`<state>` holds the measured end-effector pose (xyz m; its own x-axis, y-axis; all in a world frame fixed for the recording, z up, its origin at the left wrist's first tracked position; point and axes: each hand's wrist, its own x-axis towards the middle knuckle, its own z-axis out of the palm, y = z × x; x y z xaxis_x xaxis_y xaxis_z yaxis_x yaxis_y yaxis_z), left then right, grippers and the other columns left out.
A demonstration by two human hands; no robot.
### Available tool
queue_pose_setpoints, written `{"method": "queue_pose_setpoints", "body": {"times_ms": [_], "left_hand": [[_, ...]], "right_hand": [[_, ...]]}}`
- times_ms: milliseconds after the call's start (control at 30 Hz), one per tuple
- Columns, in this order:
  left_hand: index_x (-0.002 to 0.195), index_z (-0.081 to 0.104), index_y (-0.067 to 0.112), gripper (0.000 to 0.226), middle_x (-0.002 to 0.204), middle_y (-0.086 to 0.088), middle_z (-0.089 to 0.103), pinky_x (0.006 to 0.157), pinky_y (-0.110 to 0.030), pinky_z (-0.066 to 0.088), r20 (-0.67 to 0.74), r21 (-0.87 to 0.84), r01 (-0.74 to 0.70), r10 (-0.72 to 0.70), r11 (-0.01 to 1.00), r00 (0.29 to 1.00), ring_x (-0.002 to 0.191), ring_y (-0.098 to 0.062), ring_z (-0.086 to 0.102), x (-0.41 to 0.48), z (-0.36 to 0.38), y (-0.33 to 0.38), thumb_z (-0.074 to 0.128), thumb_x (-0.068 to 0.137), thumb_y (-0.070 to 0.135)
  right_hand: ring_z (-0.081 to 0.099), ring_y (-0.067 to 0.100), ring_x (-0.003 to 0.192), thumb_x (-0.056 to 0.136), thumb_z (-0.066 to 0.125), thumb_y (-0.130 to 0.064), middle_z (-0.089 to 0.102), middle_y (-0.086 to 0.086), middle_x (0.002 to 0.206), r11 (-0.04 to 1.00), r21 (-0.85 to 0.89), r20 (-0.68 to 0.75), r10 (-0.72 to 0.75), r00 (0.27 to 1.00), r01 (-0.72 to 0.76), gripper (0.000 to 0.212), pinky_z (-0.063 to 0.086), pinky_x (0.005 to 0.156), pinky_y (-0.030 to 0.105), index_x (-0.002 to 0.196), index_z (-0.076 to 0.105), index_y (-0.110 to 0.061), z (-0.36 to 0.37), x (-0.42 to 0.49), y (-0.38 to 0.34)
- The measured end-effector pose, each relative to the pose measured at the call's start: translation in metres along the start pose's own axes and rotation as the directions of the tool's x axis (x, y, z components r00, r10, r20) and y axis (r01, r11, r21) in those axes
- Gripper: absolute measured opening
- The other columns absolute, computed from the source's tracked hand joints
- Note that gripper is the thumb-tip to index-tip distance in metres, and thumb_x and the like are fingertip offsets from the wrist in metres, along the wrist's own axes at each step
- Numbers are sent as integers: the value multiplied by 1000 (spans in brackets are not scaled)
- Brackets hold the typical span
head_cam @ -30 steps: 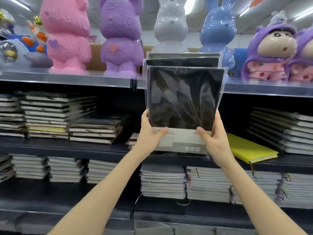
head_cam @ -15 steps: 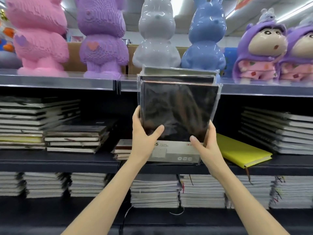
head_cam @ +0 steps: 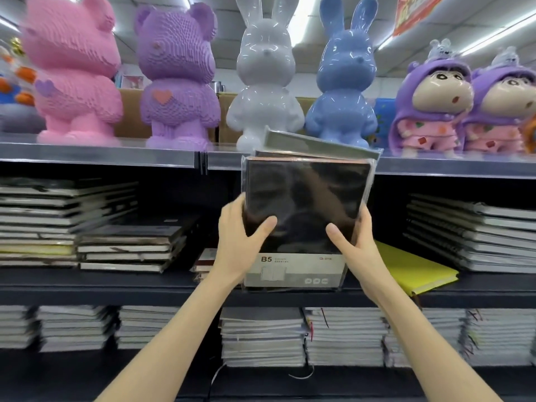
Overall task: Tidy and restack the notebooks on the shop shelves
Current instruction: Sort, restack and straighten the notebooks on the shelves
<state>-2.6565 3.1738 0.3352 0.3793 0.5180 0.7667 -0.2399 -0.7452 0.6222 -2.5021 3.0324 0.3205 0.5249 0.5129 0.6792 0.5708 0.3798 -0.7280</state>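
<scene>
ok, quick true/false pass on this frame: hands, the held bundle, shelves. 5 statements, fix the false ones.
1. Both hands grip the wrapped notebook bundle. True: left hand and right hand hold its lower sides.
2. The bundle's label reads A4. False: it reads B5.
3. A yellow notebook lies on the middle shelf, right of the bundle. True.
4. The white rabbit figure stands on the bottom shelf. False: it stands on the top shelf, beside the blue rabbit figure.
5. The held bundle lies flat on a stack. False: it is held upright in front of the shelves.
</scene>
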Motion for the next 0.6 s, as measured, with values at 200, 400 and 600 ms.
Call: {"method": "queue_pose_setpoints", "body": {"times_ms": [200,400,600], "left_hand": [[139,12,47,79,146,10,36,105,-16,35,141,-238,33,1,971,990,131,-3,38,6,3,22,66,87,23],[147,10,37,81,144,10,39,98,-5,35,99,-160,34,-18,987,995,129,-2,40,-2,2,22,64,88,25],[142,15,32,73,143,2,39,92,-3,37,55,-224,6,6,975,998,125,-2,43,-22,-7,39,60,90,10]], "right_hand": [[51,-6,107,88,62,-35,53,-16,116,998,-11,-28,64,998,-64,54,45,76,9,133,33,-25,-5,9,-12],[54,1,110,79,64,-43,54,-8,120,998,56,-97,26,995,-20,65,46,91,23,132,34,-20,3,-2,-12],[55,-6,102,85,64,-30,55,-10,114,994,92,-215,-37,976,58,54,45,85,12,131,37,-16,17,-31,-30]]}}
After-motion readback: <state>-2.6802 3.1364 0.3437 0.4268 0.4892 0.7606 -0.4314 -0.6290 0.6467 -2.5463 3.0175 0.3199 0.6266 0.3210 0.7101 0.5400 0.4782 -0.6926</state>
